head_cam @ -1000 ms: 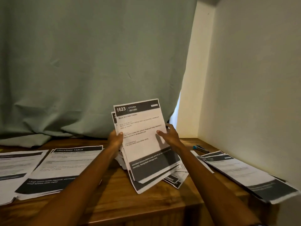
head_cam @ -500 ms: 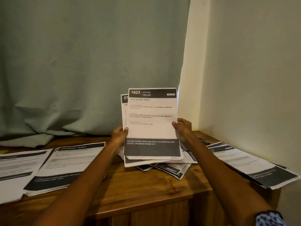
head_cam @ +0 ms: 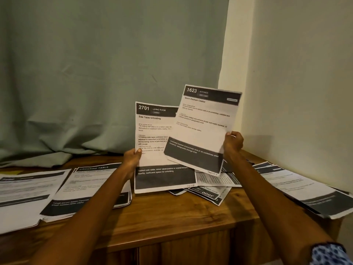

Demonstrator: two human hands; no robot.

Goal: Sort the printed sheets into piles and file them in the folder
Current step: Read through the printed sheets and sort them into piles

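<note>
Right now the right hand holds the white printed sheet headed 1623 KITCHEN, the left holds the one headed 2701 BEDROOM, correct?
One error: the head view shows the white printed 2701 sheet in the left hand headed LIVING ROOM. The right hand does hold the 1623 KITCHEN sheet.

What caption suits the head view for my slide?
Right hand lifts Kitchen sheet 1623 off Living Room sheet 2701 in left hand.
</note>
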